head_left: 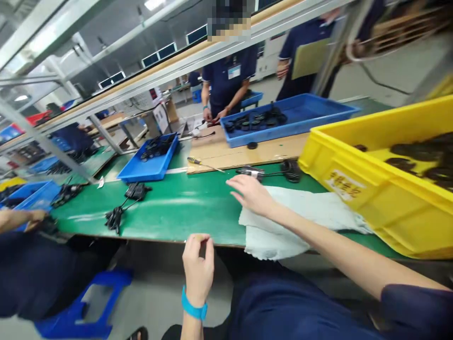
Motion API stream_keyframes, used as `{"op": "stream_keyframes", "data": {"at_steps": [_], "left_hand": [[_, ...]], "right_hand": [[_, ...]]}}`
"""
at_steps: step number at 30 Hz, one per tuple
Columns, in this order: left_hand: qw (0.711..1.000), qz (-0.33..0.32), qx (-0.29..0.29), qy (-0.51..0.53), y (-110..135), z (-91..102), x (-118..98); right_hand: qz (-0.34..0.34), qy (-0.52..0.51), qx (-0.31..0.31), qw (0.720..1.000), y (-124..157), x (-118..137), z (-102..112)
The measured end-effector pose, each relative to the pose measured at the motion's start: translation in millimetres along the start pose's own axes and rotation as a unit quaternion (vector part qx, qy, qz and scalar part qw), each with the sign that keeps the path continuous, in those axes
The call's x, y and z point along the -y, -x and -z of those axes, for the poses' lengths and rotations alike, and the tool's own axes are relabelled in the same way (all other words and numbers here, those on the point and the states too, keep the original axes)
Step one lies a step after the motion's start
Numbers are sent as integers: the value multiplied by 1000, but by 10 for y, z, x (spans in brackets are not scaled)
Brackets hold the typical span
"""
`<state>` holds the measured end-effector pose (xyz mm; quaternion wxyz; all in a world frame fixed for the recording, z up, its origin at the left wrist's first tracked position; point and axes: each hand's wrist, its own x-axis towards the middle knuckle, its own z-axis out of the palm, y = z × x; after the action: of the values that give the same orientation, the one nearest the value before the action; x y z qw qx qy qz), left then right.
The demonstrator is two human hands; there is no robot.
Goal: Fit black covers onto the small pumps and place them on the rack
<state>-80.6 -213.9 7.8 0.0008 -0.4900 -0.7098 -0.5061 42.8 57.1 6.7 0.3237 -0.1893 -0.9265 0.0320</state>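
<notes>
Right hand [252, 196] open, fingers spread, palm down, holding nothing; it hangs over the back edge of a pale grey cloth [286, 222], just short of a black-and-metal cable connector [250, 172]. Connector lies on the green counter [177, 212], near the back, with a coiled black cable [290, 171] just to its right. Left hand [198, 264], blue wristband [193, 304], at the counter's front edge, grip pinched nearly shut, fingertips and thumb together; can't tell if anything small is in it. Further left on the counter: black cable bundles [115, 218] and a black connector block [137, 191]. Behind: a yellow-handled screwdriver [198, 161] on a wooden board [247, 151], a blue tray of round black parts [286, 115], a smaller blue tray of black pieces [150, 158]. Yellow crate [375, 174] of dark parts at right, beside the cloth. Co-worker's hands [214, 115] work across the counter; another person's forearm [24, 219] at far left.
</notes>
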Motion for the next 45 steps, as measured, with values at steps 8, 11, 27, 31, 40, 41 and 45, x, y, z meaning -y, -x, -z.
{"op": "stream_keyframes", "data": {"at_steps": [8, 11, 27, 31, 40, 41, 45], "left_hand": [[987, -50, 151, -9, -1156, -1283, -21], [969, -126, 205, -58, -1540, -1623, -188], [849, -267, 413, -192, -2582, -2677, -346], [906, -228, 330, -139, -2442, -2459, -180], [975, -3, 156, 157, -2023, -1997, -380], [971, 19, 155, 183, -1977, -1918, -439], [952, 81, 137, 261, -1773, -1605, -606]], "right_hand": [[-194, 66, 110, 973, 3, -1214, 121], [-214, 60, 128, 967, 9, -1287, 121], [-550, -36, -23, 834, 182, -1751, 386], [-575, -195, -53, 793, 148, -1803, 392], [-503, -608, -109, 605, -310, -1447, 496], [-492, -629, -113, 591, -380, -1390, 526], [-458, -681, -98, 563, -623, -1151, 605]]}}
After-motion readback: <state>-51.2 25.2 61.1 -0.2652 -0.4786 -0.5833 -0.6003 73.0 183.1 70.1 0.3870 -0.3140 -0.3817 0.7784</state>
